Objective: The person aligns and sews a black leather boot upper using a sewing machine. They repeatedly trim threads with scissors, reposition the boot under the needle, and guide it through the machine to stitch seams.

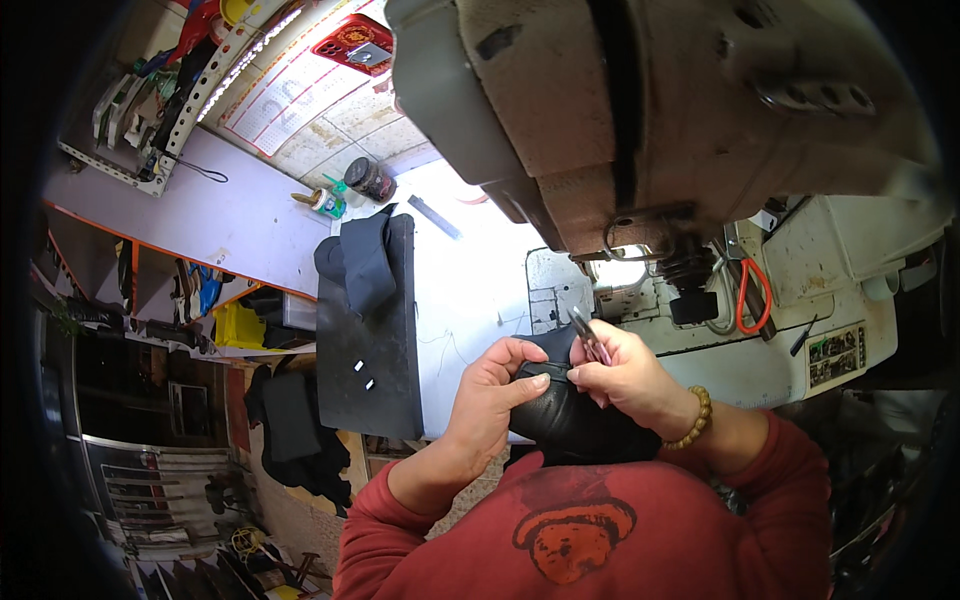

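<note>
My left hand pinches the edge of a black leather piece near a stitched seam, thumb on top. In my right hand is a small metal cutting tool that looks like thread snips, its tip pointing up and away from me. The right thumb and fingers also press close to the leather at the seam, beside the left thumb. The leather piece sits between my chest and the sewing machine, just before its bed. What lies under the leather is hidden.
The machine head hangs over the work from the right. Scissors with orange-red handles rest at its right. Left of my hands is a black board with dark cut pieces on it. A dark jar and a small glue pot stand farther back.
</note>
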Demonstrator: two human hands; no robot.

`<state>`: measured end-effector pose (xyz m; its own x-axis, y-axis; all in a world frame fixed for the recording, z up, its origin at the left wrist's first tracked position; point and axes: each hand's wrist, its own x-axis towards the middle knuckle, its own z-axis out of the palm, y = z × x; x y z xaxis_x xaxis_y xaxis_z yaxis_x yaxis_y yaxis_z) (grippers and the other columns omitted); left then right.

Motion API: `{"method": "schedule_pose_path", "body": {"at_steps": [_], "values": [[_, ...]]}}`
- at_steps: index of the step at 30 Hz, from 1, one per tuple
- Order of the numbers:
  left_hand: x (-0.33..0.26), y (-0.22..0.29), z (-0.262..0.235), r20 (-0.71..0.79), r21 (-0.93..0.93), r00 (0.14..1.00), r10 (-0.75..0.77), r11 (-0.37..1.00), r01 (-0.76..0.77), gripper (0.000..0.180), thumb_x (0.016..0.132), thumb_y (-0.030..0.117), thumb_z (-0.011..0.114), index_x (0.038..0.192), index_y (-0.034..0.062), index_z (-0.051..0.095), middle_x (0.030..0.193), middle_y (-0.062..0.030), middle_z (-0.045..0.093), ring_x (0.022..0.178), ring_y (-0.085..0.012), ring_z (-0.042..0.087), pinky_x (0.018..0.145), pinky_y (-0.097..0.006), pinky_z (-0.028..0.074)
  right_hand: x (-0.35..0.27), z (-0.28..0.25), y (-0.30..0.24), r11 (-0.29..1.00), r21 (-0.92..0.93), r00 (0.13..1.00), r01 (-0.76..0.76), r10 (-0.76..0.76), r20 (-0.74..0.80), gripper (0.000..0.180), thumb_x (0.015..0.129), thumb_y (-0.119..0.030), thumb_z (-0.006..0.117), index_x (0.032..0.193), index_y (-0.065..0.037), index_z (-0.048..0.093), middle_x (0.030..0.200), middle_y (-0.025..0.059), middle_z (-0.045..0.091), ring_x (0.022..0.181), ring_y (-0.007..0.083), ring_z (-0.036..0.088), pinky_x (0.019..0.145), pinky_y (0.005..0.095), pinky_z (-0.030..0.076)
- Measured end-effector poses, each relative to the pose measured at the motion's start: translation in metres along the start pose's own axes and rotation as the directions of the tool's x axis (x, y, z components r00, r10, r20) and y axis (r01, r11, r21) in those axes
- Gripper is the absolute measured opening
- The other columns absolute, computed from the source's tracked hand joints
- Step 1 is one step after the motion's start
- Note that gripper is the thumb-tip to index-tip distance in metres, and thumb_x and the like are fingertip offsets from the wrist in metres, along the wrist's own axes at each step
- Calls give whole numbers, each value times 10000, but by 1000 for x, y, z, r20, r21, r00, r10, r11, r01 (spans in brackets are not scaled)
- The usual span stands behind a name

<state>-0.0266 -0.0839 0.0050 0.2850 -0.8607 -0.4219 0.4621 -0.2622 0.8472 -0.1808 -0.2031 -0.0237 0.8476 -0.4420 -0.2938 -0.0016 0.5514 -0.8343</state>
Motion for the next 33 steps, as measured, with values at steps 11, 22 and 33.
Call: {"method": "schedule_pose_path", "body": {"at_steps": [11, 22, 33], "values": [[-13, -7, 10, -48, 340, 941, 336, 891, -301, 303, 848, -81, 641, 1115, 7, 528, 1003, -75, 653, 902, -105, 619, 833, -227, 473, -8, 7, -13, 911, -389, 989, 134, -151, -12, 127, 916, -106, 643, 868, 11, 637, 643, 14, 574, 517, 51, 514, 475, 225, 422], [-19, -23, 12, 225, 813, 676, 701, 247, -527, 224, 826, -3, 700, 1021, 22, 594, 902, -134, 695, 774, -252, 704, 669, -301, 538, -5, 16, 1, 691, -613, 872, 384, -489, -5, 58, 809, -21, 638, 781, 19, 606, 637, 70, 568, 565, 84, 498, 517, 257, 419], [-6, -21, -5, -24, 456, 938, 345, 839, -297, 276, 895, -62, 599, 1112, 13, 446, 1000, -135, 678, 885, -129, 640, 807, -245, 496, -12, 15, 6, 737, -501, 879, 453, -464, 113, 26, 784, 1, 612, 765, -8, 597, 628, 25, 541, 579, 67, 475, 531, 245, 411]]}}
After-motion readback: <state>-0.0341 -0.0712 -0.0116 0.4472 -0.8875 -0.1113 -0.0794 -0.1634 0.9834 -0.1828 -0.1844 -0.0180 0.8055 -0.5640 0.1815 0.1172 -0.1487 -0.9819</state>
